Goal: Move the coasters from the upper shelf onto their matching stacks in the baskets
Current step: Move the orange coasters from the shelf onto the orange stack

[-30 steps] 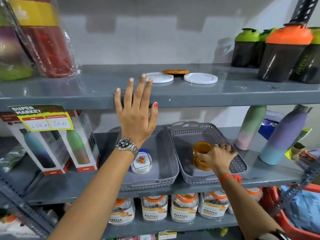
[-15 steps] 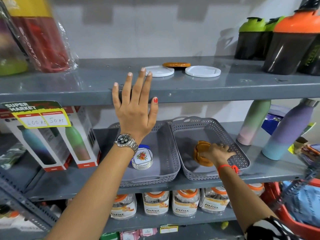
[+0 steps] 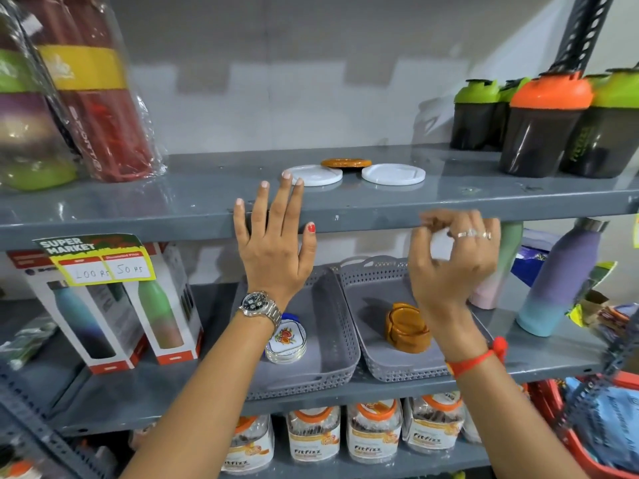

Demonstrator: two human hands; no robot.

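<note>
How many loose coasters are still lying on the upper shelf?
3: a white coaster by the left fingertips, an orange coaster behind it, another white one to the right.

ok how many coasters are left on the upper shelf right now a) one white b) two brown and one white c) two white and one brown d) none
c: the upper grey metal shelf holds two round white coasters with one round brown coaster behind them.
</note>
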